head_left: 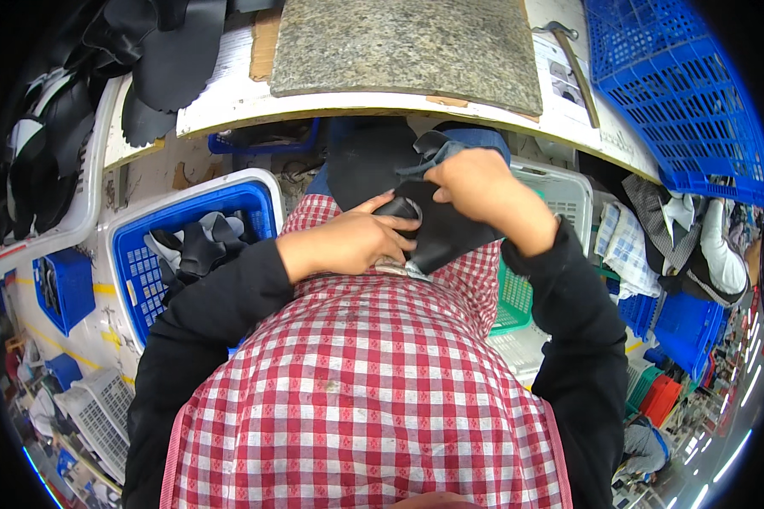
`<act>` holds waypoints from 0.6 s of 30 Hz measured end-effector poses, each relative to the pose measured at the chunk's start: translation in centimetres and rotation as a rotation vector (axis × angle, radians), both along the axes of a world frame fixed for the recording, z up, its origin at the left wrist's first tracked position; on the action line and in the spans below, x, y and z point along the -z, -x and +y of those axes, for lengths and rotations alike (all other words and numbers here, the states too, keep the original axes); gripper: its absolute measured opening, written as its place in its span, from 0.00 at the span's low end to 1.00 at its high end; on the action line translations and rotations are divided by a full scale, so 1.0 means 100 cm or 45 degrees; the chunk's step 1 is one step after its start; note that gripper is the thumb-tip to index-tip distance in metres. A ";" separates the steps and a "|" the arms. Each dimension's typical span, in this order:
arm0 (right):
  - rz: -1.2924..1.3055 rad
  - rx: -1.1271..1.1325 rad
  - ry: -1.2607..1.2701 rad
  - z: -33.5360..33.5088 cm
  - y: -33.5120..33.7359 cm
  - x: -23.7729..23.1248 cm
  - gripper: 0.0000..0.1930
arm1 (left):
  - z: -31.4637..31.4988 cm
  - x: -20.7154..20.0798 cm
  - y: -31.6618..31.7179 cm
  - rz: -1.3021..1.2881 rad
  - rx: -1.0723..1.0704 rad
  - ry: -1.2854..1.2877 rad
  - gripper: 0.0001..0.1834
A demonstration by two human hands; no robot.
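Observation:
Black leather pieces (454, 227) lie over my lap, on top of the red and white checked apron (356, 356). My left hand (352, 242) holds a curled black part of the leather, its fingers bent over it. Under those fingers shows a small silvery-grey patch that I cannot make out. My right hand (480, 188) is closed on the upper edge of the leather, where a dark blue-grey flap (433, 161) sticks out. Another wide black leather panel (365, 165) spreads out beyond my left hand, towards the table.
Ahead is a white table (221, 106) with a speckled stone slab (403, 51) and a hammer (573, 68). More black leather (174, 59) hangs over its left edge. A blue-lined basket (272, 191) of pieces stands left; a blue crate (679, 93) is at far right.

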State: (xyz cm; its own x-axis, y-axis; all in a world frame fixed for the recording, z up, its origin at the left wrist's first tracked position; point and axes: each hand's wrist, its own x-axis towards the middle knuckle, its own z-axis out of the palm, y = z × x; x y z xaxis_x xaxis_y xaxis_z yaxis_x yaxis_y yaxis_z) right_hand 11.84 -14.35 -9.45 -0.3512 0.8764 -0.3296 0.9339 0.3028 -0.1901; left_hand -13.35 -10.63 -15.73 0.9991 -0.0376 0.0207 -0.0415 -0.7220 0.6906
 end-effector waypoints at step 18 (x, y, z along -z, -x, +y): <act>0.107 0.329 -0.587 -0.067 0.032 -0.012 0.12 | 0.039 -0.021 -0.081 0.008 -0.570 -0.044 0.09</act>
State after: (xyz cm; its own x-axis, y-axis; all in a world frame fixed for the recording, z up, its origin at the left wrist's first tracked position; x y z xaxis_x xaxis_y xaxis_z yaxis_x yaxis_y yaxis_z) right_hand 8.69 -21.01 -8.20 -0.1135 0.9850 0.1297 0.9764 0.1347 -0.1688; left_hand -5.22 -6.78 -13.64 0.9170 0.3983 0.0210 0.2847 -0.6906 0.6648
